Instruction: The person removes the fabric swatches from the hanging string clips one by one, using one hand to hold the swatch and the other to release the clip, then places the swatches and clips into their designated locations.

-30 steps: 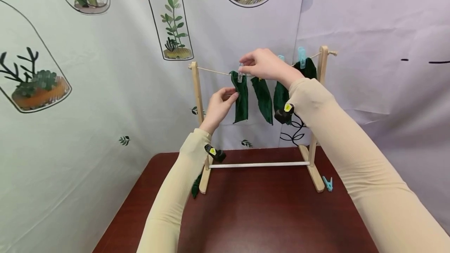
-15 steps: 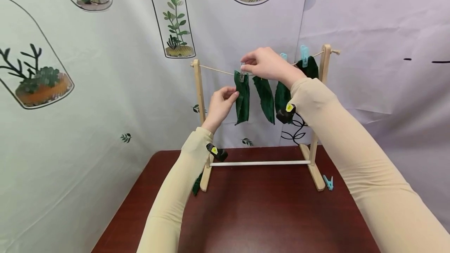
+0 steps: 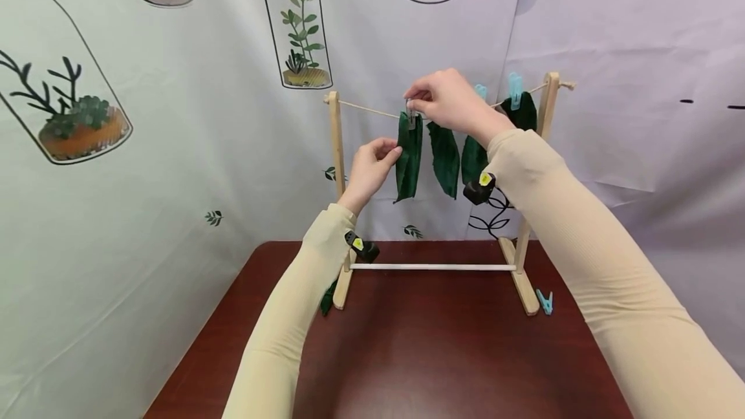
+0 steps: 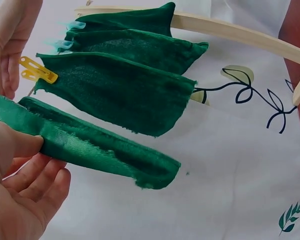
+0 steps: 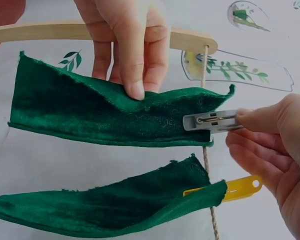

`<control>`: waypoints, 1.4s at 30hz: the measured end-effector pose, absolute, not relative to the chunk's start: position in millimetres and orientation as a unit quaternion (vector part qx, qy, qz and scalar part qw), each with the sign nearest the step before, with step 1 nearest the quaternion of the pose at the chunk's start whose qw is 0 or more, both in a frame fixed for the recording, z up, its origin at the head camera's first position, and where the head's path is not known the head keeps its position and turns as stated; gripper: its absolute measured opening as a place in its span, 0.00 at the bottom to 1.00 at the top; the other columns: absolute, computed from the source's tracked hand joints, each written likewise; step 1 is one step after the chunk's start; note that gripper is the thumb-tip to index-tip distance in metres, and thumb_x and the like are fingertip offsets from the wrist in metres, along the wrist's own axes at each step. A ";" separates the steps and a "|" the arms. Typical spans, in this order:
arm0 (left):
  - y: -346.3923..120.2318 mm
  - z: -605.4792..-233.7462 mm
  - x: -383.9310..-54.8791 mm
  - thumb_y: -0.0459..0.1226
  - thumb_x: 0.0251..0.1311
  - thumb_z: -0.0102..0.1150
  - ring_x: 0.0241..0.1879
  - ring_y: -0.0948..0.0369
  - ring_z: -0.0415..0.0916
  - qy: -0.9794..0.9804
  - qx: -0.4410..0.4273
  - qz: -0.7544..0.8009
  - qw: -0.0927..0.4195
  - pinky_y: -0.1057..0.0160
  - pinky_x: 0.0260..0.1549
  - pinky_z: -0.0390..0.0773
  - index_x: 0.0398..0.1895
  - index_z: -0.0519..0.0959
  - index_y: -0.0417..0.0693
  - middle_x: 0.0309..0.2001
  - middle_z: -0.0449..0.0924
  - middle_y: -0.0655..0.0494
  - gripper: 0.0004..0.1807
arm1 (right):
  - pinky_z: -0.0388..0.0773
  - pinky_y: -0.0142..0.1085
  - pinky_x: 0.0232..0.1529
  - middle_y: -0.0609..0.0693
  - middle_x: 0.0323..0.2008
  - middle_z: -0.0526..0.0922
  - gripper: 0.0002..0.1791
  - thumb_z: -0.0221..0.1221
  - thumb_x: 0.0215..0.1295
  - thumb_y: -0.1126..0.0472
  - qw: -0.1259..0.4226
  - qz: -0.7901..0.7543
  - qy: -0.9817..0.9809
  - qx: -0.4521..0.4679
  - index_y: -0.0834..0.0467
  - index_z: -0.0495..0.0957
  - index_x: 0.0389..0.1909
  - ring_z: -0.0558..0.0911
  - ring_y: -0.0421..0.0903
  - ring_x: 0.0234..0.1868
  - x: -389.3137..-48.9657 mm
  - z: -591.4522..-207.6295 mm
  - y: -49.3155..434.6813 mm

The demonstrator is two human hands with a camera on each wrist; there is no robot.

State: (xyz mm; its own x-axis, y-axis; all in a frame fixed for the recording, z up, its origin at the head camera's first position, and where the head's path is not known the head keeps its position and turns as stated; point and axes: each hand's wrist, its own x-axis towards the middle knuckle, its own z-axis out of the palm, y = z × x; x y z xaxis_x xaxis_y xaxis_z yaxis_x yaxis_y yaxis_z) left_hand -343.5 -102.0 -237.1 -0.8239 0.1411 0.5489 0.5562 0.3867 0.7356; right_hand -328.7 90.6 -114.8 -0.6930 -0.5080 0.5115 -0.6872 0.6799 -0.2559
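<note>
A strip of dark green velvety cloth [image 3: 410, 160] hangs from the rope [image 5: 205, 65] of a small wooden rack. My left hand [image 3: 374, 165] pinches its left edge between thumb and fingers, folding that edge over. At the cloth's top, my right hand [image 3: 451, 101] pinches the handles of a grey clothespin [image 5: 210, 120], whose jaws lie over cloth and rope. Beside it hangs a second green cloth [image 4: 115, 90] on a yellow clothespin [image 4: 38, 70]. Further right, more green cloths [image 3: 520, 112] hang from light blue clothespins [image 3: 515, 90].
The rack has wooden posts [image 3: 336, 141] and a white lower bar [image 3: 433, 267], standing on a dark red table [image 3: 431, 341]. A loose blue clothespin [image 3: 545, 302] lies by the right foot. Another green piece [image 3: 328, 299] lies by the left foot. A printed curtain [image 3: 174, 147] hangs behind.
The head view has shifted, so the whole scene sits slightly further right and higher. Both hands keep their hold on the cloth and the grey clothespin.
</note>
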 end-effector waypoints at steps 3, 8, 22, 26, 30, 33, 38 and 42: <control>-101.1 -238.4 -342.3 0.40 0.73 0.58 0.44 0.57 0.79 -0.812 -0.214 -0.506 0.197 0.60 0.45 0.78 0.52 0.83 0.41 0.45 0.84 0.50 0.13 | 0.78 0.47 0.54 0.60 0.49 0.85 0.15 0.57 0.75 0.60 0.214 0.233 -0.890 0.329 0.64 0.83 0.55 0.83 0.53 0.50 -327.9 -116.7 93.2; -100.5 -239.8 -340.2 0.39 0.73 0.58 0.45 0.57 0.80 -0.816 -0.211 -0.503 0.191 0.58 0.46 0.78 0.52 0.83 0.40 0.47 0.84 0.49 0.13 | 0.78 0.47 0.53 0.60 0.49 0.86 0.16 0.57 0.75 0.59 0.227 0.261 -0.884 0.314 0.63 0.83 0.55 0.83 0.53 0.50 -325.0 -115.9 99.0; -100.6 -237.2 -337.6 0.38 0.74 0.56 0.39 0.58 0.79 -0.811 -0.210 -0.506 0.207 0.64 0.39 0.77 0.49 0.84 0.39 0.41 0.84 0.48 0.12 | 0.77 0.44 0.58 0.56 0.52 0.85 0.19 0.58 0.75 0.54 0.277 0.295 -0.861 0.307 0.61 0.82 0.58 0.83 0.50 0.52 -314.7 -103.5 110.7; -101.7 -237.5 -336.5 0.38 0.74 0.56 0.38 0.58 0.79 -0.813 -0.212 -0.500 0.208 0.65 0.38 0.77 0.48 0.84 0.39 0.40 0.85 0.49 0.12 | 0.77 0.44 0.58 0.57 0.52 0.85 0.19 0.58 0.75 0.55 0.281 0.292 -0.860 0.312 0.62 0.82 0.58 0.84 0.51 0.52 -314.3 -105.1 113.5; -102.7 -238.5 -336.3 0.39 0.74 0.55 0.37 0.58 0.79 -0.819 -0.216 -0.485 0.216 0.66 0.35 0.76 0.48 0.84 0.40 0.40 0.85 0.49 0.13 | 0.77 0.45 0.57 0.58 0.52 0.85 0.19 0.58 0.75 0.55 0.281 0.291 -0.859 0.313 0.63 0.82 0.57 0.84 0.52 0.52 -312.7 -107.3 118.2; -103.6 -238.5 -334.8 0.39 0.75 0.55 0.34 0.58 0.79 -0.828 -0.216 -0.469 0.218 0.66 0.33 0.75 0.49 0.84 0.40 0.38 0.85 0.50 0.13 | 0.77 0.46 0.56 0.58 0.52 0.85 0.20 0.58 0.75 0.54 0.277 0.291 -0.862 0.309 0.62 0.81 0.58 0.84 0.52 0.51 -309.5 -108.7 122.5; -105.6 -237.8 -331.7 0.42 0.75 0.55 0.32 0.59 0.79 -0.842 -0.231 -0.438 0.213 0.65 0.31 0.75 0.47 0.84 0.41 0.35 0.86 0.51 0.14 | 0.78 0.48 0.56 0.58 0.51 0.85 0.21 0.58 0.75 0.52 0.278 0.288 -0.863 0.307 0.62 0.81 0.58 0.84 0.53 0.51 -303.2 -109.9 130.4; -109.5 -238.0 -327.4 0.45 0.74 0.56 0.28 0.60 0.78 -0.854 -0.257 -0.408 0.197 0.65 0.29 0.76 0.45 0.85 0.42 0.33 0.86 0.53 0.15 | 0.78 0.48 0.55 0.58 0.51 0.85 0.21 0.58 0.74 0.51 0.275 0.285 -0.866 0.305 0.61 0.81 0.59 0.84 0.53 0.51 -298.5 -111.2 137.4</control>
State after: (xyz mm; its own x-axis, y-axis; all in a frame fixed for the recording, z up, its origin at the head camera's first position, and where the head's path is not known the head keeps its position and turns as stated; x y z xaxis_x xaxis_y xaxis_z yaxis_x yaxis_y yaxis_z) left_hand -327.4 -109.5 -238.0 -0.7906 0.2780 0.5456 0.5991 0.5355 0.5953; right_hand -298.5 137.4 -111.2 -0.6624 -0.3721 0.6502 -0.6852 0.6518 -0.3250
